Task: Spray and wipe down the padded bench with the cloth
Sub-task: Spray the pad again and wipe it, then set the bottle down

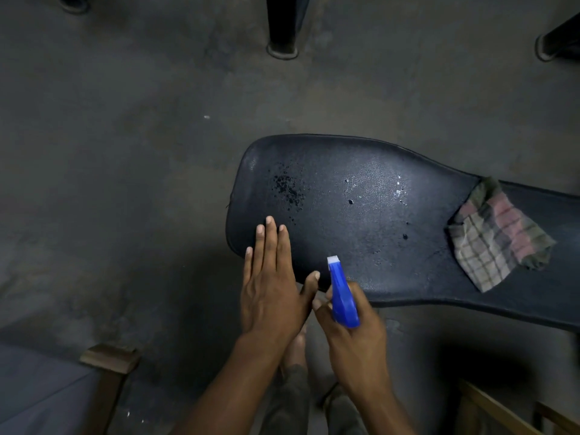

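The black padded bench [361, 246] stretches from the centre to the right edge, with wet droplets on its wide left end. My right hand [354, 334] grips a blue spray bottle [342, 293] at the bench's near edge, its white nozzle aimed over the pad. My left hand [273, 290] lies flat with fingers spread at the pad's near left corner, holding nothing. A checked cloth [499, 237] lies crumpled on the bench's narrow right part, apart from both hands.
Grey concrete floor [125, 152] surrounds the bench. Black equipment legs stand at the top centre [282, 48] and top right [552, 45]. A wooden frame piece [110, 362] sits at lower left, and more wood [489, 409] at lower right. My feet show below the hands.
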